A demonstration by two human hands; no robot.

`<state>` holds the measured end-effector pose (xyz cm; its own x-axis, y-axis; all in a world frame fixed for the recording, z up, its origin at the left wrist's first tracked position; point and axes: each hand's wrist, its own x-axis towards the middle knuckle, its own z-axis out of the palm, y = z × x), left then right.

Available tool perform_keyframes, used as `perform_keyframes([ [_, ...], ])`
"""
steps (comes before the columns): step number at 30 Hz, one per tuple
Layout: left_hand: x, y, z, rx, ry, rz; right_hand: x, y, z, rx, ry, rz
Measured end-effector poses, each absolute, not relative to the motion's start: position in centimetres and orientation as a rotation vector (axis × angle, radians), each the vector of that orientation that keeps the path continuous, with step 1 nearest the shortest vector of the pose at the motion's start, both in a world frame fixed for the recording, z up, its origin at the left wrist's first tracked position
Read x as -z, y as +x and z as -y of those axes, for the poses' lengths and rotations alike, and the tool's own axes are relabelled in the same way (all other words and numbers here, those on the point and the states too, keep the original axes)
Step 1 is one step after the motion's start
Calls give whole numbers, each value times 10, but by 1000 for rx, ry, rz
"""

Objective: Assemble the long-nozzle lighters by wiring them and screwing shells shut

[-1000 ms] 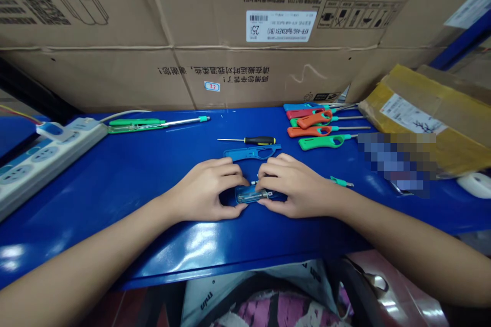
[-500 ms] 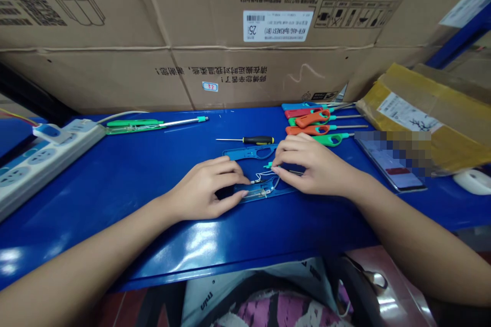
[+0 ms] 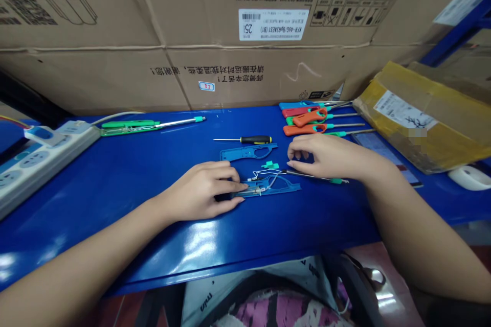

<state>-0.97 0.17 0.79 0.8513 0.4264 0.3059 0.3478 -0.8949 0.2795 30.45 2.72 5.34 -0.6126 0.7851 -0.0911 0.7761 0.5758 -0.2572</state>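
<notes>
My left hand is closed on the left end of a blue lighter half-shell, thumb at its near edge and fingertips on top. A clear fuel tank lies inside the shell, partly covered by my fingers. Thin white wires run out of it. A green trigger piece rests just behind. My right hand hovers with loosely curled fingers and a gap between thumb and forefinger, seemingly holding nothing. Close below it lies a metal lighter rod. The other blue half-shell lies farther back.
A black-and-yellow screwdriver lies behind the shells. Several coloured lighters are piled at the back right, near a phone, a yellow-taped parcel and a white mouse. At left are a power strip and an opened green lighter.
My right hand has let go of the green trigger piece, now lying on the table, and moved right. My left hand keeps its place on the shell, a forefinger now pressing farther over it.
</notes>
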Motion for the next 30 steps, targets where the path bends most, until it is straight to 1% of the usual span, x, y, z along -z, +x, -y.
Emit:
perform_keyframes([
  [6,-8,-13,-8,-520,2771,-645,-49,308,-30,-592,-1330,2805],
  [11,-10,-15,-10,-488,2767,-643,-44,303,-29,-632,-1271,2820],
  [19,-11,-17,-10,-490,2798,-653,-50,297,-25,-525,-1172,2726],
  [22,-13,-17,-11,-482,2820,-652,-54,300,-23,-531,-1113,2688],
  [27,-15,-18,-12,-478,2839,-669,-51,297,-22,-630,-1117,2798],
  [30,-16,-19,-11,-464,2845,-688,-47,289,-19,-582,-1164,2868],
])
